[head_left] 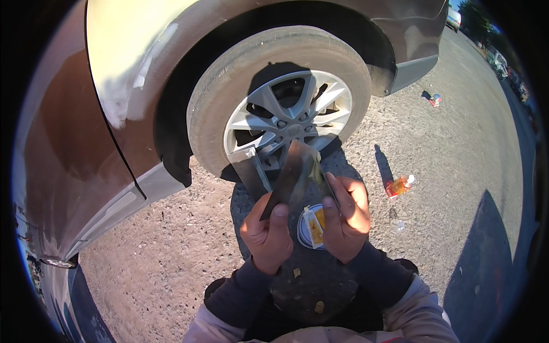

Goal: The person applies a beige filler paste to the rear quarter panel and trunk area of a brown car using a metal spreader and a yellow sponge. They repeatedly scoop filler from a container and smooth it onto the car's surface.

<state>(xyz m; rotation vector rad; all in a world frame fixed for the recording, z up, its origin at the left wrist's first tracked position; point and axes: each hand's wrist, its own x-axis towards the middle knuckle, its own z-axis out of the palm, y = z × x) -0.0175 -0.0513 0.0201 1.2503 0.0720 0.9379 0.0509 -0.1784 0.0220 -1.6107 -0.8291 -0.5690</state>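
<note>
My left hand (269, 234) is closed on a thin metal scraper blade (249, 174), its thumb pressed against a second, darker flat blade (289, 174). My right hand (349, 223) grips the right side of that darker blade, which has some pale smear near its right edge. Below the blades, on the shaded ground, sits a round tin (306, 234) with a yellow-labelled tube or packet (314, 223) on it, partly hidden by my right hand.
Ahead is a car wheel (297, 117) under a brown body panel (68, 143) with a pale patched area (123, 46). An orange bottle (397, 187) lies on the gravelly ground (143, 251) at right. A small red-and-blue item (434, 100) and a distant vehicle (453, 18) are beyond.
</note>
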